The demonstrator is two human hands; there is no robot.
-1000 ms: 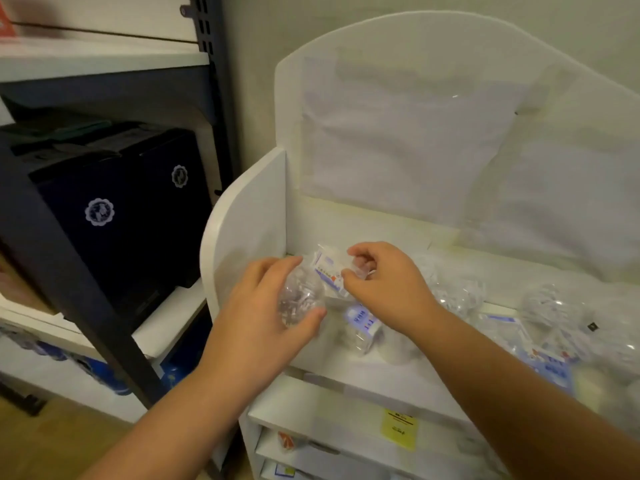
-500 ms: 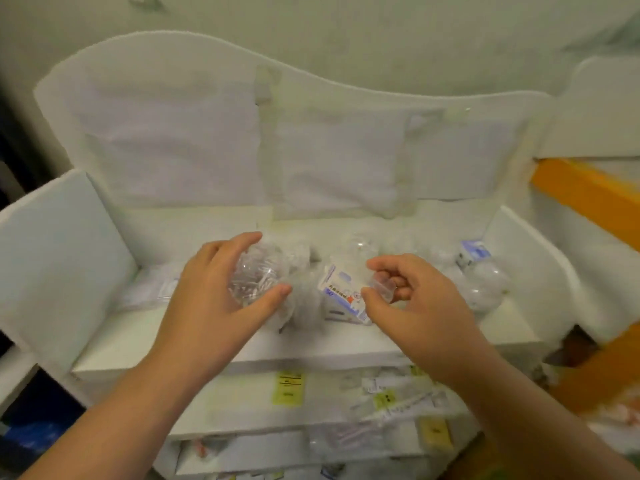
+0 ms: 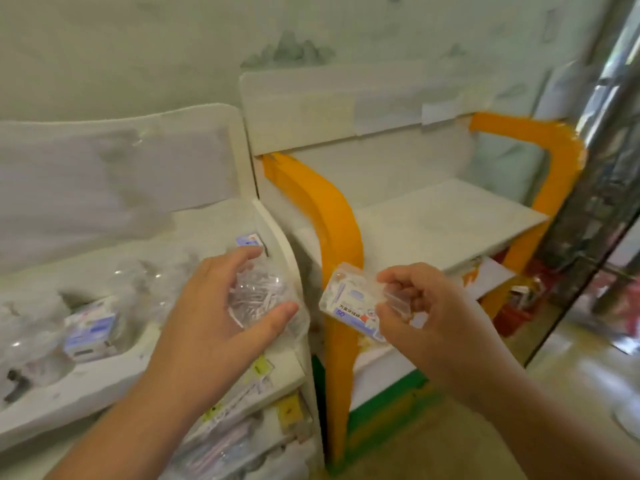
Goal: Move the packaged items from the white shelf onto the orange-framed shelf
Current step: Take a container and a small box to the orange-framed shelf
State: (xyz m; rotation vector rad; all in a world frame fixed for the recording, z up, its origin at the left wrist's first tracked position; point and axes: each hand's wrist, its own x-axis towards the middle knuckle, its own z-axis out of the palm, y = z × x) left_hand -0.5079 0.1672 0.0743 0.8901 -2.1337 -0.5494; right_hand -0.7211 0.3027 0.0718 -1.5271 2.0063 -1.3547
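Readable on the small clear box [image 3: 353, 303] pinched in the right hand [image 3: 429, 320]: a blue band with "50" and Chinese characters, too blurred to make out fully. Held in front of the orange-framed shelf [image 3: 337, 216], near its left post, below its bare white top board. Gripped in the left hand [image 3: 214, 313], fingers curled round it: a crinkly clear plastic packet [image 3: 258, 296] of thin white sticks, above the right end of the white shelf [image 3: 145, 344]. Lying on that shelf: more glossy clear packets and a blue-labelled pack [image 3: 91, 329], writing illegible. Yellow tags on lower tiers.
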